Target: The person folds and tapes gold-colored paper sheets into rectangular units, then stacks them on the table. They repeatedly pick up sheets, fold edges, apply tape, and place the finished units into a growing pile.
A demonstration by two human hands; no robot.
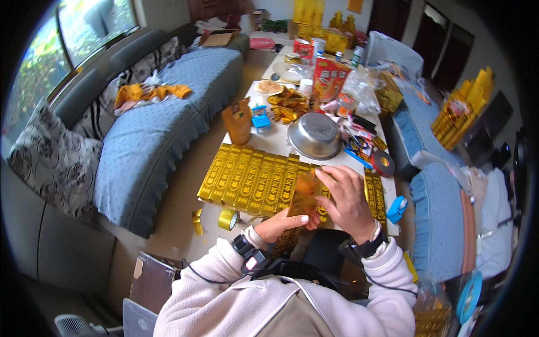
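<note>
Both hands meet over the near edge of the table around a shiny gold foil sheet (303, 194), which stands tilted between them. Its lower part is closed in the fingers and thumb of my left hand (292, 223). My right hand (343, 196) pinches the upper right side with bent fingers, hiding part of the foil. Just left of them lies a row of gold printed foil strips (247, 180), side by side and slightly overlapping. A roll of gold tape (227, 219) stands at the table's near edge.
Beyond the strips are a steel bowl (315, 135), a brown pouch (237, 122), a small blue chair-shaped stand (260, 118) and a red package (330, 80). A blue tape dispenser (397, 209) sits at the right edge. Blue-covered sofas (168, 129) flank the table.
</note>
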